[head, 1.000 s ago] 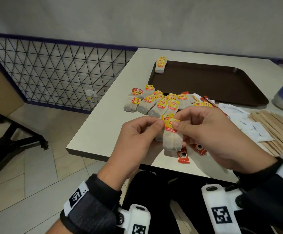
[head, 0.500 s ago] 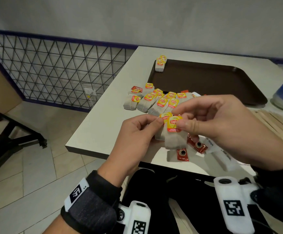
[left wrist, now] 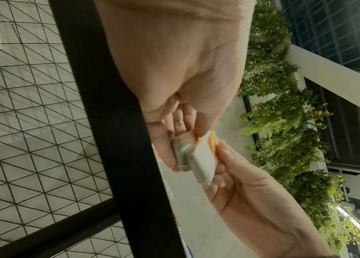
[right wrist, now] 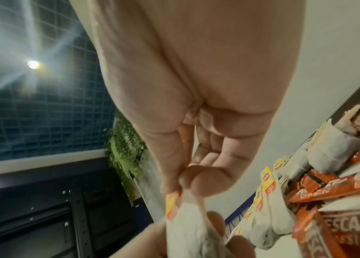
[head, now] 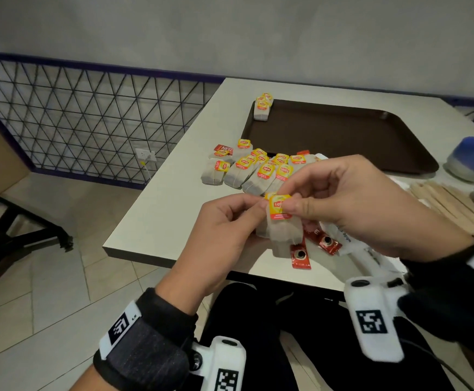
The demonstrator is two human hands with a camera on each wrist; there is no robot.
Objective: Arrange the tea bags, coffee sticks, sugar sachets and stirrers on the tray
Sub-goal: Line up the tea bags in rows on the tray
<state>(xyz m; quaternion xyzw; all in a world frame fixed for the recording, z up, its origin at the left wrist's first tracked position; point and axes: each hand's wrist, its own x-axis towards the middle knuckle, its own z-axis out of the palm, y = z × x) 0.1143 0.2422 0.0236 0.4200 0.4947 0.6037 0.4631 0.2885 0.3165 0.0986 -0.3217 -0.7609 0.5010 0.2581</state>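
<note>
Mostly the table carries everything, with the person seated at its near edge so both hands work close to the body. At 12 o'clock sits the tray, nearly bare; only a small stack of tea bags stands at its 10 o'clock corner, likely the seed of a tidy row. At 3 o'clock the stirrers lie bundled side by side, not yet touched. Between tray and hands a loose pile of tea bags fans out, with coffee sticks poking from beneath the hands at 6 o'clock.

The left hand curls round two or so tea bags, cradling them as a growing stack. The right hand pinches the front bag by its yellow tag between thumb and forefinger, apparently squaring it against the others so they go to the tray together.
</note>
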